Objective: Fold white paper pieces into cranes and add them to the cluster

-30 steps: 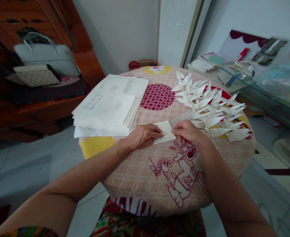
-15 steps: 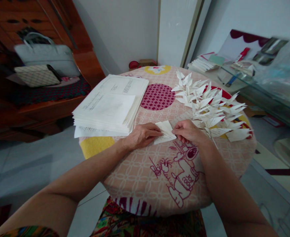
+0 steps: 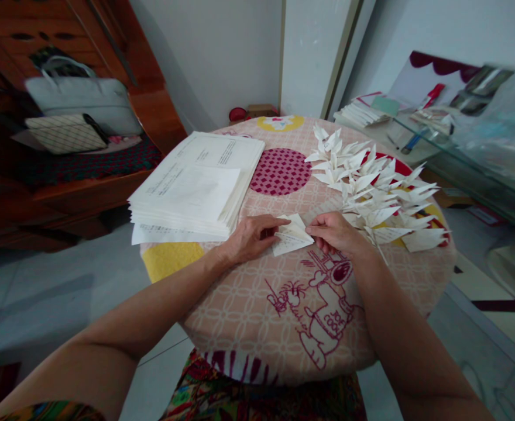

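A small piece of folded white paper (image 3: 293, 238) with faint print on it lies on the cloth between my hands. My left hand (image 3: 254, 237) grips its left side, index finger reaching over the upper edge and thumb lower down. At the right corner, my right hand (image 3: 334, 233) pinches the paper between thumb and fingertips, its other fingers curled under. Just beyond my right hand lie several folded paper cranes (image 3: 363, 181), bunched together with pointed wings. To the left stands a thick stack of printed sheets (image 3: 187, 187), with a smaller blank-looking sheet on top.
The round table wears a pink patterned cloth (image 3: 240, 304). On the right, a glass shelf (image 3: 468, 175) holds papers, pens and a plastic bag. A wooden bench (image 3: 152, 117) at the left carries a grey handbag (image 3: 82, 96) and a quilted purse (image 3: 67, 133).
My left fingers have shifted up and left on the paper, and a folded flap with print now shows more. My right hand has stayed nearly in place at its corner.
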Demonstrator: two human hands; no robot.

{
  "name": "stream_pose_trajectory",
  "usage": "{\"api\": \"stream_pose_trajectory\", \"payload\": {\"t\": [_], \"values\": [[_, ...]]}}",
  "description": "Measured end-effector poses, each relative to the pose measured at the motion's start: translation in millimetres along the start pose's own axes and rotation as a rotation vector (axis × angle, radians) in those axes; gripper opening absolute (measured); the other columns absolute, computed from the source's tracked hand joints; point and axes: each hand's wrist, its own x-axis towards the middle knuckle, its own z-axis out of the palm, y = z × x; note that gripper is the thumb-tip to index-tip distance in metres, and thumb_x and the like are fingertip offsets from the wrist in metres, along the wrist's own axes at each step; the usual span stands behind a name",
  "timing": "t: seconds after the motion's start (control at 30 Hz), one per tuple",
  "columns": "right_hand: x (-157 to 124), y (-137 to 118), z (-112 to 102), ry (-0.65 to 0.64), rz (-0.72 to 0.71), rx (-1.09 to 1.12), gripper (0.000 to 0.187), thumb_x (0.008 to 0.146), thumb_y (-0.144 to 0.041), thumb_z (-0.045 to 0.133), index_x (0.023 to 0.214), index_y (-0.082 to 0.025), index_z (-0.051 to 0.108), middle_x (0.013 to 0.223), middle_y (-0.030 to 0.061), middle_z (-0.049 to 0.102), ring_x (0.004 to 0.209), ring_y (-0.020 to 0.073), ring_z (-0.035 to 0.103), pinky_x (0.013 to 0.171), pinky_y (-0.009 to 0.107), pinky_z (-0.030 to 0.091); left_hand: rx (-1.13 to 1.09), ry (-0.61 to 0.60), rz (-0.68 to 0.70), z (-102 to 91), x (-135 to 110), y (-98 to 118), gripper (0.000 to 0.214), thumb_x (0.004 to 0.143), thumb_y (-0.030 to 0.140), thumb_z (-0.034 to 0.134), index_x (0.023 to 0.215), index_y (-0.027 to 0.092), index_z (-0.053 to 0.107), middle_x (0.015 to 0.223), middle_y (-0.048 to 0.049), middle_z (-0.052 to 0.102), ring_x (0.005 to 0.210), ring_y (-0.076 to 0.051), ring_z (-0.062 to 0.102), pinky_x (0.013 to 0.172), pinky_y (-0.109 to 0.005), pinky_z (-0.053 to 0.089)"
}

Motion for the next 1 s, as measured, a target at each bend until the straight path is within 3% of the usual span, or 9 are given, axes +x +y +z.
{"api": "stream_pose_trajectory", "payload": {"t": [0.17,0.3,0.53,1.0], "values": [[-0.5,-1.1,-0.4,-0.003,0.003,-0.005,0.021,0.086,-0.02,0.059,0.066,-0.017,0.056,0.043,-0.0045,0.055,0.03,0.0056,0.046,0.03,0.014,0.029,-0.144,-0.005,-0.115,-1.4,1.8,-1.1,0.02,0.085,0.022,0.063,0.099,0.013,0.076,0.087,-0.007,0.07,0.076,-0.014,0.062,0.066,-0.024,0.049],[-0.4,0.2,-0.7,-0.003,-0.005,-0.002,0.02,0.086,-0.022,0.061,0.067,-0.017,0.056,0.044,-0.0045,0.056,0.031,0.0054,0.046,0.03,0.014,0.028,-0.212,-0.015,-0.225,-2.6,2.8,1.7,0.012,0.081,0.023,0.065,0.082,0.013,0.072,0.077,-0.0038,0.068,0.068,-0.012,0.06,0.06,-0.021,0.046],[1.1,3.5,-0.6,-0.002,-0.019,-0.008,0.02,0.086,-0.022,0.061,0.067,-0.017,0.056,0.044,-0.0045,0.056,0.031,0.0057,0.046,0.03,0.014,0.027,-0.257,-0.056,-0.297,-3.7,3.5,5.1,0.013,0.079,0.023,0.061,0.08,0.012,0.07,0.072,-0.0021,0.066,0.064,-0.012,0.058,0.058,-0.021,0.045],[0.3,0.1,0.2,0.002,0.001,-0.025,0.021,0.087,-0.021,0.06,0.066,-0.017,0.056,0.043,-0.0046,0.055,0.03,0.0057,0.046,0.029,0.014,0.027,-0.297,-0.053,-0.304,-3.8,4.6,2.5,0.015,0.076,0.025,0.062,0.079,0.012,0.069,0.072,-0.0027,0.066,0.062,-0.011,0.057,0.055,-0.02,0.043]]}}
